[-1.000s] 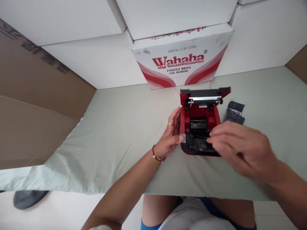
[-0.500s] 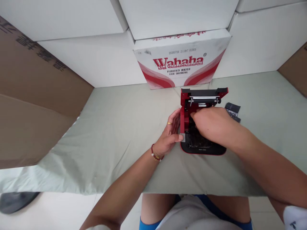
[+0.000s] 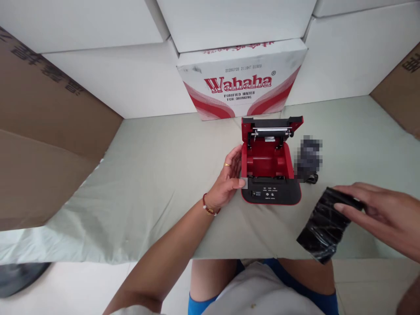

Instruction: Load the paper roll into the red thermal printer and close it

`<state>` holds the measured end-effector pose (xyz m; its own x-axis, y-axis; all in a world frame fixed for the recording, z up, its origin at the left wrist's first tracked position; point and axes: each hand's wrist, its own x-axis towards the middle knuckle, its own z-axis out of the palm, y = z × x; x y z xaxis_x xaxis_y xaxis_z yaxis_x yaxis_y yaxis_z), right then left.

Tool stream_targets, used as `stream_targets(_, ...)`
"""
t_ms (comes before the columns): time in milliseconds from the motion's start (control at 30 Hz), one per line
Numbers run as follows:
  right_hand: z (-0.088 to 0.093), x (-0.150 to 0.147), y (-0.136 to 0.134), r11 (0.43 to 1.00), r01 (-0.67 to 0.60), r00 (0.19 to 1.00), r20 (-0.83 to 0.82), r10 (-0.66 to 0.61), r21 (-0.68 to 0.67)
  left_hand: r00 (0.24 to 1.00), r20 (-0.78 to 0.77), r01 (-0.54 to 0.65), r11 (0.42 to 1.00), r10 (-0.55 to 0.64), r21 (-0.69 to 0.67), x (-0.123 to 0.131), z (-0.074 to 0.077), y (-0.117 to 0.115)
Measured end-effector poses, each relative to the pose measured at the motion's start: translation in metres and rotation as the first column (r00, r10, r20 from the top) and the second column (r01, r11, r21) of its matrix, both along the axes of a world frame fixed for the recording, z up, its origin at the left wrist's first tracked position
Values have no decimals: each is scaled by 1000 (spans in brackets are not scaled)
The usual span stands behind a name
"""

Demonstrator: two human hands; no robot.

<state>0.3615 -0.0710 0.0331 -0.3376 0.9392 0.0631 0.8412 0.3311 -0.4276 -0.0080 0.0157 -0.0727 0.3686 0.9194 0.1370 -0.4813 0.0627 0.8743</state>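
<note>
A red and black label printer [image 3: 269, 192] stands on the cloth with its lid raised and its red inner bay exposed. My left hand [image 3: 226, 183] holds the printer's left side, fingers along the outer wall and thumb on a small grey patch at the front corner. Off to the printer's right, my right hand [image 3: 377, 210] grips a glossy, creased strip of black film [image 3: 324, 223] between thumb and fingers. The film has a rolled upper edge, and its loose end hangs over the cloth's near edge. A pixelated dark item [image 3: 308, 157] lies beside the printer; its kind is unclear.
Behind the printer stands a white and red Wahaha water carton [image 3: 243, 87], with white boxes [image 3: 111, 83] around it. Brown cartons flank the left [image 3: 49, 144] and right [image 3: 398, 94]. Greenish cloth [image 3: 164, 162] covers the work surface. A dark round base [image 3: 22, 278] sits on the floor.
My right hand has come out of the printer's bay and moved right and toward me, carrying the black film. The bay now shows bare red. My left hand keeps its hold.
</note>
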Motion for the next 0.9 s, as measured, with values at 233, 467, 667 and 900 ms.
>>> stream_targets(233,-37,-19,5,967,223,974,23,-227,123,1000,0,-11,1000,11,-7,0,0,0)
stream_targets(467,-70,-45,55,977,91,983,140,-119,191,1000,-17,-18,1000,18,7,0,1,0)
stream_targets(667,-73,-41,71,981,50,979,185,-85,185,1000,-5,-13,1000,13,-6,-1,0,1)
stream_targets(900,-39,-34,54,987,68,997,-42,-63,146,1000,6,-10,1000,10,3,0,0,1)
